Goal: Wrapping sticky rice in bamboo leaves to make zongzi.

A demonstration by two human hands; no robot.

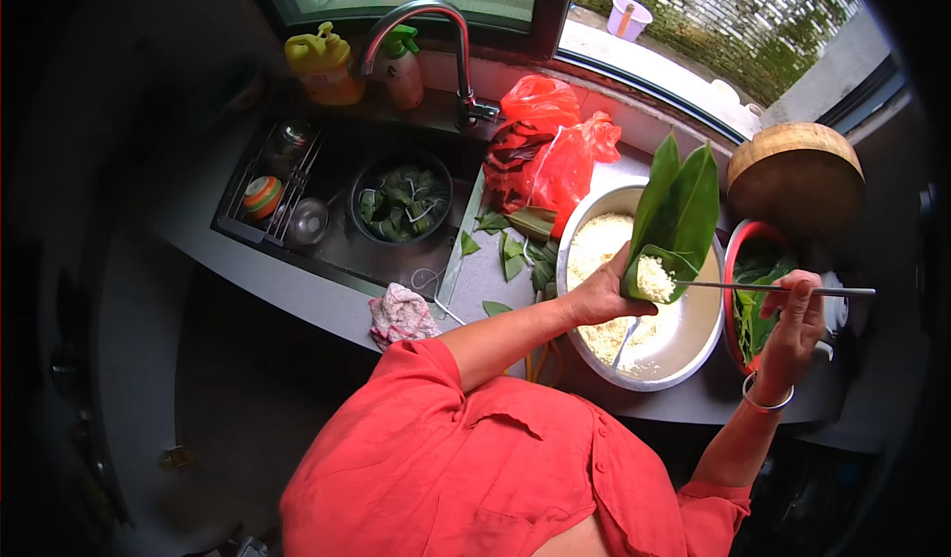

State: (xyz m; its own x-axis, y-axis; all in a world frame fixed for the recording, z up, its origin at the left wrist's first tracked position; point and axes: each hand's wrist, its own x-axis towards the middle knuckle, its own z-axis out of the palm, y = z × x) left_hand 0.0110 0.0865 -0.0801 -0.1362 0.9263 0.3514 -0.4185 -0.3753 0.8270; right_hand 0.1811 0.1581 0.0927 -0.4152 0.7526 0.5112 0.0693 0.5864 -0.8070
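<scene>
My left hand [605, 289] grips green leaves [672, 208] folded into a cone at their lower end, above a large metal basin [695, 352]. White rice grains [655, 280] fill the mouth of the cone. Between the fingers of my right hand [799, 319] is a thin metal chopstick or rod [743, 286], its far tip at the rice in the cone. More rice [602, 241] lies in the basin, where a spoon [626, 341] leans. To the right, a red-rimmed basin [732, 260] contains green leaves [765, 319], partly behind my right hand.
Left of me, the sink [356, 263] holds a dark bowl [449, 200] of tied leaf parcels [405, 204] under a faucet [464, 59]. Red plastic bags [557, 148] and leaf scraps [511, 256] lie between sink and basin. A crumpled cloth [403, 315] rests at the counter edge. A round wooden board [795, 163] leans at back right.
</scene>
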